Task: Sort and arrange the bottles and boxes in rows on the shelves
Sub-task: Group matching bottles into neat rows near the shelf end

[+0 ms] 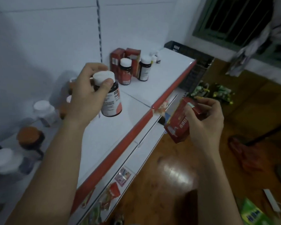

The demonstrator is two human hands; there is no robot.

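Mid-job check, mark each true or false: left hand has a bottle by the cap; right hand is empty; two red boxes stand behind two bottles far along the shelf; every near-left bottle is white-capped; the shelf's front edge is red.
1. The left hand grips a white-capped bottle by its cap. True.
2. The right hand is empty. False: it holds a red box.
3. Two red boxes stand behind two dark bottles far along the shelf. True.
4. Every near-left bottle is white-capped. False: one has an orange-brown cap.
5. The shelf's front edge is red. True.
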